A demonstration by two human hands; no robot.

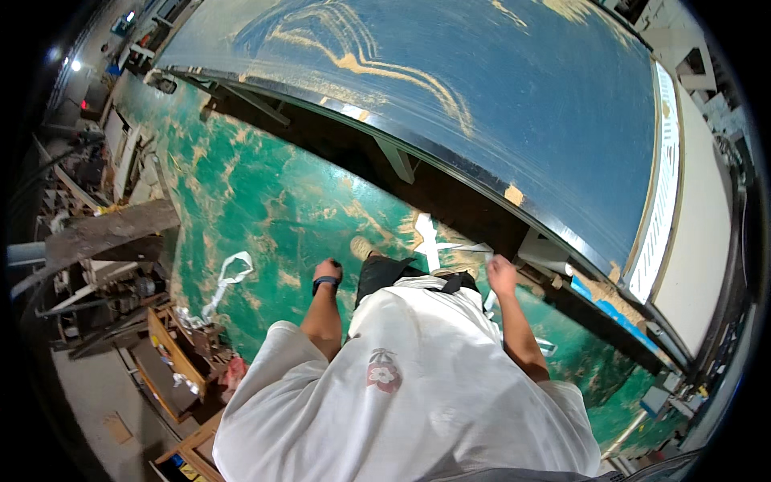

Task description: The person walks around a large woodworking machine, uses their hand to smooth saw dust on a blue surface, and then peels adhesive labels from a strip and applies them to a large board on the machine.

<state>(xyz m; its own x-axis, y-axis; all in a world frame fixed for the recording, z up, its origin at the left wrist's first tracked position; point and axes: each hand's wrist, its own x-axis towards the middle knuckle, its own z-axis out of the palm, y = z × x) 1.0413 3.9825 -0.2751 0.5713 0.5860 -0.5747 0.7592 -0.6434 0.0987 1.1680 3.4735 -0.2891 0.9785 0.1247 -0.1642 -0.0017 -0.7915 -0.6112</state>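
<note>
My left hand [328, 271], with a dark band on its wrist, hangs over the green floor at my left side. Its fingers are curled closed; whether anything is inside them is hidden. On the other side my right hand [502, 275] is closed at the end of a thin white strip [464, 247], near the edge of the large blue-topped table. The strip runs left toward a crumpled white piece [426, 239] on the floor in front of my feet. More of the white strip shows below the right hand, beside my shirt.
A large blue-topped table [498, 104] streaked with sawdust spans the far side. Sawdust patches mark the green floor [281, 209]. Another loose white strip [231, 277] lies to the left. Scrap boards [112, 229] and a wooden drawer [173, 365] are piled along the left.
</note>
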